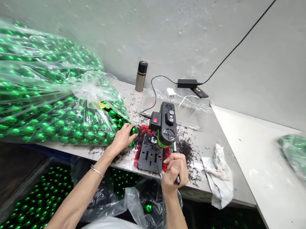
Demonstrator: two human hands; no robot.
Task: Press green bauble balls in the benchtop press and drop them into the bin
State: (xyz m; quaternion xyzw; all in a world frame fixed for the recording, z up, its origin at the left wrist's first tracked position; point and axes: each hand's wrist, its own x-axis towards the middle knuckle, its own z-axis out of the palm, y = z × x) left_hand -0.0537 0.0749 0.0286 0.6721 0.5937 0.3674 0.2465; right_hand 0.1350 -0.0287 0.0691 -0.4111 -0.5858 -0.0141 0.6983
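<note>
My left hand (122,139) is at the torn side of a large clear bag (92,88) full of shiny green balls. Its thumb and fingers close around one shiny green ball (134,130). My right hand (176,169) wraps around the lever (177,180) of a small black and green bench drill press (165,125). The drill's slotted base plate (150,160) lies on a red mat (137,157). Black shavings surround the base on both sides. Fingers partly hide the lever's grip.
A crumpled white cloth (219,176) hangs over the table's front edge. Behind the drill are a bottle (141,76), a power adapter (187,83) and cables. Below the edge, plastic bags (128,200) hold more green balls. Another bag (304,155) lies right.
</note>
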